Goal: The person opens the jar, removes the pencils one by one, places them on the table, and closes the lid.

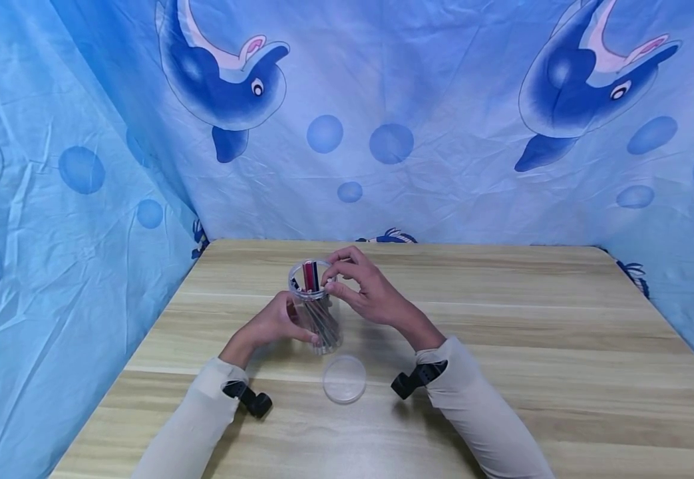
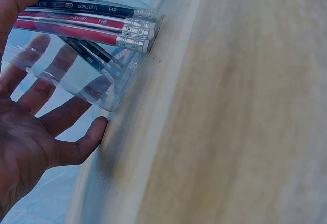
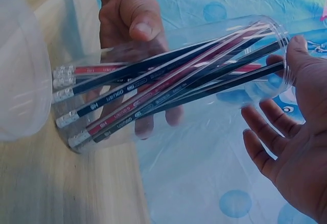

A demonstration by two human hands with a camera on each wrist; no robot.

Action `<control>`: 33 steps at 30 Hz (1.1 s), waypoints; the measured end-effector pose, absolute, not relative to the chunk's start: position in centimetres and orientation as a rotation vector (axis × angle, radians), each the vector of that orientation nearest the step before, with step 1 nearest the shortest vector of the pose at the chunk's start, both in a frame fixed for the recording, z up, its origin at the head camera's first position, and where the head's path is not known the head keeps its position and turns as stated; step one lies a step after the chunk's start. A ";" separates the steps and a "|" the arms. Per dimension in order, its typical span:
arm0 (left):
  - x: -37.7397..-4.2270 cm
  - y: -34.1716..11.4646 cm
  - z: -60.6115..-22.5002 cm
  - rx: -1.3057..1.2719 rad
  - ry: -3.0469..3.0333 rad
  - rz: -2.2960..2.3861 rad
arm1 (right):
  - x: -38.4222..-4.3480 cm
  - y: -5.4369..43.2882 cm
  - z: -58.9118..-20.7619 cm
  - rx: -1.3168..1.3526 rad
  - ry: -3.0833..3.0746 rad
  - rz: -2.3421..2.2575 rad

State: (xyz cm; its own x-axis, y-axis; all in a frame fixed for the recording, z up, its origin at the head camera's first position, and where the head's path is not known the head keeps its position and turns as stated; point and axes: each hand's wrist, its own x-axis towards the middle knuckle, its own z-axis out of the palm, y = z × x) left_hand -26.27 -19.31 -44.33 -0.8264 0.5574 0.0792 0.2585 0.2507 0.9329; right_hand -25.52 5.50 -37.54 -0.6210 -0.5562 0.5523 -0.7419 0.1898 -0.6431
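holding the clear jar (image 1: 336,330) with my left hand (image 1: 277,322), i have it clamped, with thumb and fingers around the side. the jar is over the wooden table (image 1: 502,372), a bit left of the middle, open top up. red and dark pencils (image 3: 153,86) lean inside, silver ends down. my right hand (image 1: 370,289) is at the rim, and i cannot tell if its thumb and finger pinch a pencil. a round clear lid (image 1: 345,379) lies flat on the jar's near side. blue cloth (image 1: 412,100) with dolphins hangs far and left.
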 end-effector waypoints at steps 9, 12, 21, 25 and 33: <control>-26.5 -19.4 -44.4 0.767 2.246 1.609 | -25.4 5.5 -37.1 1.277 -2.185 1.440; -26.4 -19.5 -44.5 0.782 2.231 1.616 | -25.4 5.5 -37.1 1.285 -2.159 1.457; -26.3 -19.5 -44.3 0.794 2.200 1.637 | -25.2 5.4 -36.8 1.285 -2.113 1.538; -26.3 -19.5 -44.3 0.789 2.202 1.634 | -25.0 5.5 -36.7 1.274 -2.108 1.570; -26.4 -19.4 -44.5 0.800 2.209 1.627 | -24.8 5.5 -36.7 1.275 -2.094 1.635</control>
